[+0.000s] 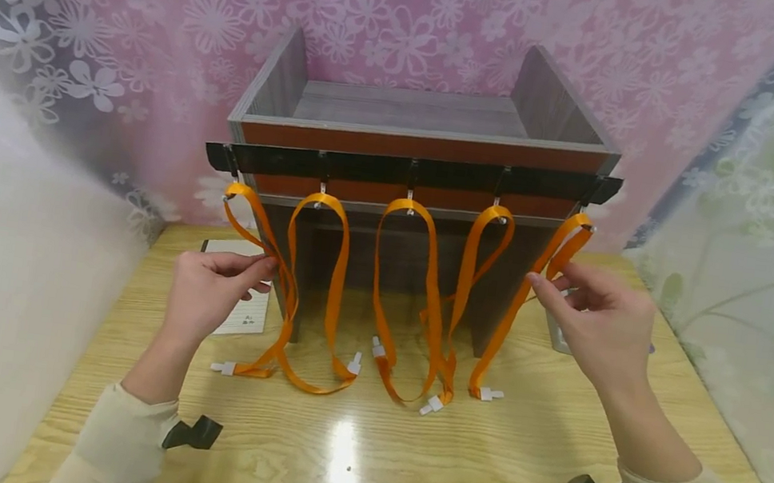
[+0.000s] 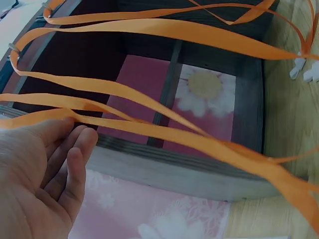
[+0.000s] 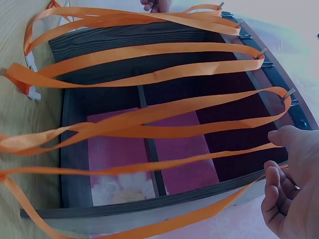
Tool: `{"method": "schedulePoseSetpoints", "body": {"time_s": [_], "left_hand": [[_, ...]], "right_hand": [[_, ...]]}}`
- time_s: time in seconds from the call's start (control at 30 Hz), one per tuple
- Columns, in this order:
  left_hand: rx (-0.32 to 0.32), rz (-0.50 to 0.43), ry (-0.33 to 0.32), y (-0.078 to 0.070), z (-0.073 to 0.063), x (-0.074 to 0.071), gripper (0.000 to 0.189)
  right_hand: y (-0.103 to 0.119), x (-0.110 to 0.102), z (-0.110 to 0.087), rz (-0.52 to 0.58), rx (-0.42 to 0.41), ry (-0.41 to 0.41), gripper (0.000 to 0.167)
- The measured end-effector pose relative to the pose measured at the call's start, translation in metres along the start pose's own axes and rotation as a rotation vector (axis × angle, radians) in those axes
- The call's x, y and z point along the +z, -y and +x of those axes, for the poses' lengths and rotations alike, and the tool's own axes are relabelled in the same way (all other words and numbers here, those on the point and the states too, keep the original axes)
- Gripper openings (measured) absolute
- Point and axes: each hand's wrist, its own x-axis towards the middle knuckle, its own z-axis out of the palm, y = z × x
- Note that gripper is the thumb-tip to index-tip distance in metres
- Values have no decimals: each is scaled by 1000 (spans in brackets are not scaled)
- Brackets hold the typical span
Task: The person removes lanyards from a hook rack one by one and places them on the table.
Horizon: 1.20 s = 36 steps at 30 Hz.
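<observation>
Several orange lanyards with white plastic end clips hang in a row from hooks on a black rail (image 1: pixel 367 170). At the left end, my left hand (image 1: pixel 214 289) pinches a strap of the leftmost lanyard (image 1: pixel 248 194) between thumb and forefinger; the left wrist view shows this strap (image 2: pixel 164 130) stretching away from the fingertips. My right hand (image 1: pixel 597 324) holds the rightmost lanyard (image 1: pixel 510 318) below its hook, thumb on one strand and fingers by the other. The middle lanyard (image 1: pixel 433 267) hangs untouched between the hands. Lower ends of the lanyards lie on the table.
The rail runs across the front of a grey wooden shelf unit (image 1: pixel 411 107) on a light wood table (image 1: pixel 261 439). Lined paper (image 1: pixel 249 315) lies behind my left hand. A grey object (image 1: pixel 555 333) is partly hidden behind my right hand. Flowered cloth (image 1: pixel 414 19) hangs behind.
</observation>
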Motion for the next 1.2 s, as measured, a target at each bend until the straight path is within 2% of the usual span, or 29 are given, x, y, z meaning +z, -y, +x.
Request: {"method": "schedulePoseSetpoints", "body": {"time_s": [0.17,0.27,0.4,0.53,0.67,0.8,0.93,1.07,1.2], "left_hand": [[-16,-88,-78,3,-2,9,25],[-12,-162,-133,5,-4,14,24],[-11,-264,-218,8,-7,26,23],[-22,-311,-280,10,-9,33,22],[-35,-308,-310,8,-9,33,22],[-58,-293,-301,5,-9,30,24],[-79,-236,-312,3,-10,29,23],[-47,-141,-325,3,-11,29,22],[-4,-74,-309,3,-8,29,22]], "right_hand": [[0,5,-5,-27,28,27,17],[-2,9,-6,-19,-4,4,12],[-7,10,-7,52,-25,-27,5],[-7,7,-7,112,48,-22,6],[-4,4,-4,116,95,3,9],[-1,0,0,112,72,38,9],[6,-4,4,105,79,64,11],[14,-13,7,127,117,66,13],[20,-23,12,134,130,46,11]]}}
